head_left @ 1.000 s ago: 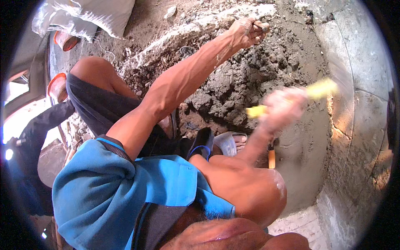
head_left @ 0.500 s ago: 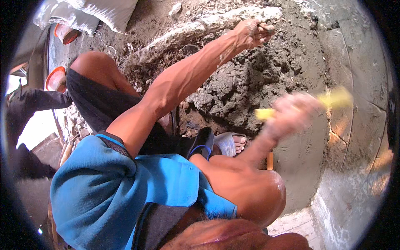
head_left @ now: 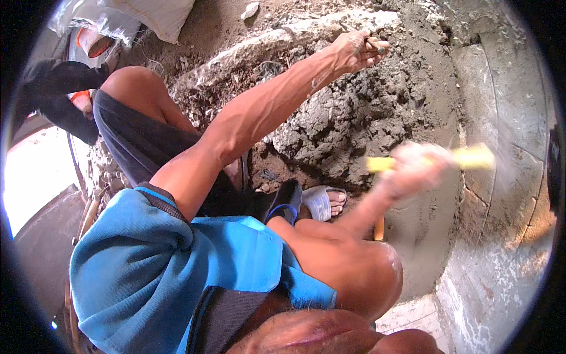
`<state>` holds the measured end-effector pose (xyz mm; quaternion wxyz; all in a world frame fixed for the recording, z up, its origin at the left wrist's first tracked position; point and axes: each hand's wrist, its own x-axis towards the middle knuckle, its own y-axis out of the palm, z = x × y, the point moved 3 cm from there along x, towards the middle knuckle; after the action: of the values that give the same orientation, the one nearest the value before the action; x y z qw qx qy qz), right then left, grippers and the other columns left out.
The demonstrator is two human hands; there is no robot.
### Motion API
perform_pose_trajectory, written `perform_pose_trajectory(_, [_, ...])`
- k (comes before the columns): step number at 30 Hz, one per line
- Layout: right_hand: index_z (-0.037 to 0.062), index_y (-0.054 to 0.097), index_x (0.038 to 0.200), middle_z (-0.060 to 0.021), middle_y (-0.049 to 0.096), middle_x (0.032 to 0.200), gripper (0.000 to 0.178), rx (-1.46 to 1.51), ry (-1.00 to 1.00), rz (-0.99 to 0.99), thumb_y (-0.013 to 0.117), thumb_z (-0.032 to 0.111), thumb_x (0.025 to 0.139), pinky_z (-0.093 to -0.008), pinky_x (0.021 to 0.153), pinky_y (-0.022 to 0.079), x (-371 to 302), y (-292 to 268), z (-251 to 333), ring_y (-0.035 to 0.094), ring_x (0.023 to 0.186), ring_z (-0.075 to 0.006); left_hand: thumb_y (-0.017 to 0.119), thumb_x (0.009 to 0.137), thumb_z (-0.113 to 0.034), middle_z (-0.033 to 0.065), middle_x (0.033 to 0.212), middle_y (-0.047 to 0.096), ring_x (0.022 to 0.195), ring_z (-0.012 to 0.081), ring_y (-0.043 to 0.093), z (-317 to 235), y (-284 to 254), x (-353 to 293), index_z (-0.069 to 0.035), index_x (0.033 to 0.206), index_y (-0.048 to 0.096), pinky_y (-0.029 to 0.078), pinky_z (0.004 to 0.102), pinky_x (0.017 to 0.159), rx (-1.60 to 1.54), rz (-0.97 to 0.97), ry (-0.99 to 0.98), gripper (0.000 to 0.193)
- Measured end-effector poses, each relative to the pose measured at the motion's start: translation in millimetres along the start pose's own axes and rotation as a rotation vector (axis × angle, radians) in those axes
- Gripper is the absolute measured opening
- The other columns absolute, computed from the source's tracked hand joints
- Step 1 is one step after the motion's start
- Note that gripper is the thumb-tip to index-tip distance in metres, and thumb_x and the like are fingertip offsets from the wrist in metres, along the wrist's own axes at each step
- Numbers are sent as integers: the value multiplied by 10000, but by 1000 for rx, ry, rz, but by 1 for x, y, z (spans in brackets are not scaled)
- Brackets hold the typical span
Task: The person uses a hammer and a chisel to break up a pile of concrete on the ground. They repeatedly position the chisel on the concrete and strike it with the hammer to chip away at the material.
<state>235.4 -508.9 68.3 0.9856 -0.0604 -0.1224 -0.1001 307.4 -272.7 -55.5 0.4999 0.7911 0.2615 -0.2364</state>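
The left hand point(head_left: 361, 52) curls loosely by the mortar point(head_left: 315, 127), contents unclear; the right hand point(head_left: 420, 167) clenches a blurred yellow handle point(head_left: 474, 157).

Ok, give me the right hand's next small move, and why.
Probably one short stroke of the yellow-handled tool along the cracked gray surface: the right hand grips the tool, its blurred far end appears over that surface, though contact can't be told, and the left hand is well away, near the far edge of the lumpy gray heap.
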Motion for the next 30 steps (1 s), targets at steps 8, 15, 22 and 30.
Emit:
perform_pose_trajectory(8, [121,447,814,52,343,565,342,57,145,74,455,399,1012,-226,329,297,-67,63,-43,329,394,-50,372,1036,-259,144,940,725,848,241,694,-4,1,14,-50,940,582,565,369,736,37,76,39,311])
perform_pose_trajectory(15, [85,437,796,43,341,587,316,85,21,2,413,308,1018,-193,308,265,-9,1,-3,324,408,-47,390,1041,-323,178,886,696,789,238,660,2,8,-8,-10,939,571,552,331,662,45,33,2,375])
perform_pose_trajectory(22, [124,412,738,37,382,534,446,33,-15,-12,440,483,1000,-216,371,340,-70,65,-60,396,423,-52,378,1044,-319,198,907,712,873,253,685,-1,10,-12,-40,915,550,552,334,656,-14,28,0,352])
perform_pose_trajectory(30, [93,434,773,39,347,571,391,181,166,-132,444,412,998,-182,321,286,-11,11,17,322,412,-34,318,1060,-326,172,1043,699,935,263,666,-4,-7,-7,14,1156,566,550,347,767,9,58,-45,432])
